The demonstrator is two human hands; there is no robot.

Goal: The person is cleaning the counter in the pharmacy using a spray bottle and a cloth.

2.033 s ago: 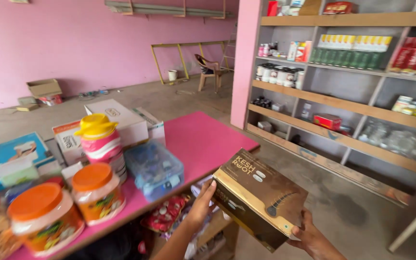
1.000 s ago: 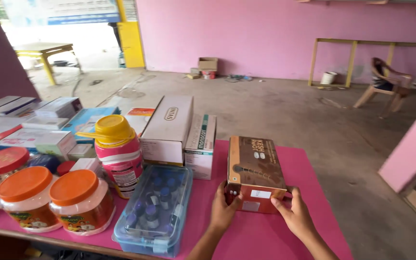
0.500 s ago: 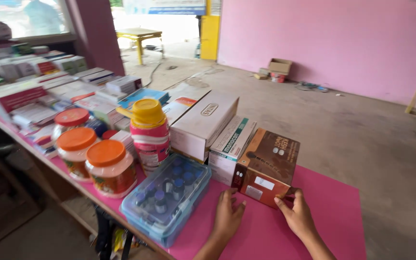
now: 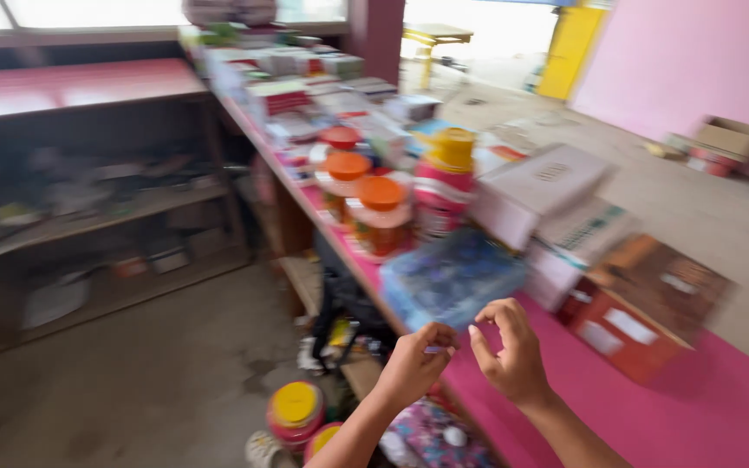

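- Frame heavily motion-blurred — fine detail hard to read.
- Left hand [image 4: 416,362] is in a loose fist at the edge of the pink counter [image 4: 704,416], fingers curled in; something small may sit at the fingertips, cannot tell.
- Right hand [image 4: 511,355] is just beside it, fingers bent and partly spread, holding nothing; the two hands are near each other, fingertips almost meeting.
- Brown box [image 4: 648,308] lies on the counter to the right of the hands, apart from both — nobody touching it.
- Clear blue plastic box [image 4: 451,277] sits just beyond the hands, close to the right fingertips.
- Behind it: a pink bottle with yellow cap [image 4: 446,184] upright, orange-lidded jars [image 4: 381,215] beside it, white cartons [image 4: 539,192] to the right.
- Yellow-lidded jars [image 4: 295,412] are on the floor below the counter edge.
- Wooden shelving [image 4: 88,217] on the left, contents blurred.
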